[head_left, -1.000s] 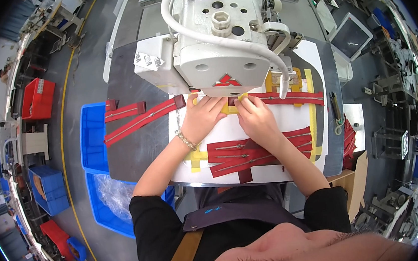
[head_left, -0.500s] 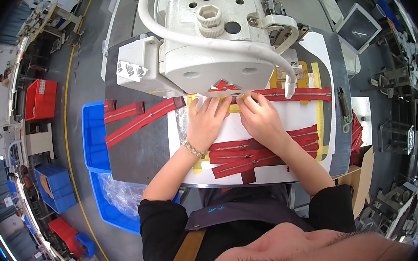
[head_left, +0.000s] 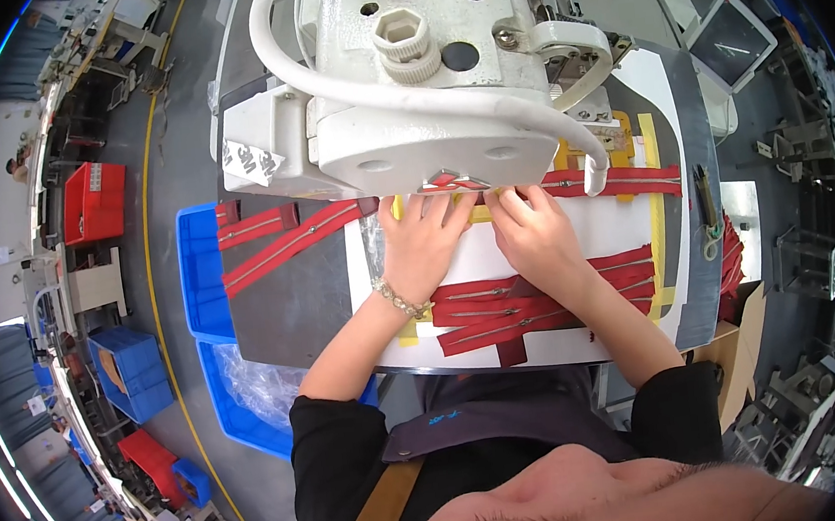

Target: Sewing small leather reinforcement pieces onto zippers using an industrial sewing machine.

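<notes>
Hands (head_left: 420, 250) close together, palms down — forearms (head_left: 627, 329) converging

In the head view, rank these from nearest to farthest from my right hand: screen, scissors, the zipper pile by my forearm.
From your right hand:
1. Zipper pile, just toward your body
2. Scissors, at the table's right edge
3. Screen, farther off, upper right

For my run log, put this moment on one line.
left hand: at sewing machine head | right hand: by red zipper | grips: partly hidden | nearby: overlapping red zippers
</notes>
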{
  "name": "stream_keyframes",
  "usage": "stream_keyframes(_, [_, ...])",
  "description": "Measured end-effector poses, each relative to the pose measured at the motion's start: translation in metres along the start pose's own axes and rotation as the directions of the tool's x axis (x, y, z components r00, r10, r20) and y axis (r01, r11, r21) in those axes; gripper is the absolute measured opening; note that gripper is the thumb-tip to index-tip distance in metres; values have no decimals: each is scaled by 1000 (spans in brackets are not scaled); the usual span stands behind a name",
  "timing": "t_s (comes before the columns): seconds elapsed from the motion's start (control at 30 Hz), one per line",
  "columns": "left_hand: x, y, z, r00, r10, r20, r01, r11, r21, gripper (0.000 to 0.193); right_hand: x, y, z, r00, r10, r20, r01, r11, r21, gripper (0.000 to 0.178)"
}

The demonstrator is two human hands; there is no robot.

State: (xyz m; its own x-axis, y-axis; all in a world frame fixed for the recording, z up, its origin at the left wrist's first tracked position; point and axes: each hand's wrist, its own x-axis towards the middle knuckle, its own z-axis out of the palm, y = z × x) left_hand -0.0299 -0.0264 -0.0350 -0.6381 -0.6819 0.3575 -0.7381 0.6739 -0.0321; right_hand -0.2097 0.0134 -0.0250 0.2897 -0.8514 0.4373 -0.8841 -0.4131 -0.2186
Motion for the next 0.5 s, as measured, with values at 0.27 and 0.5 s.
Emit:
stream_keyframes(0.27, [3, -4, 4, 1000, 5, 5, -5, 1000, -10, 36, 2, 3, 0, 1000, -10, -14, 10, 1000, 13, 32])
stream_keyframes(0.5, [3, -5, 2, 1000, 15, -2, -15, 1000, -14, 37, 3, 3, 2, 999, -23, -23, 23, 1000, -1, 31])
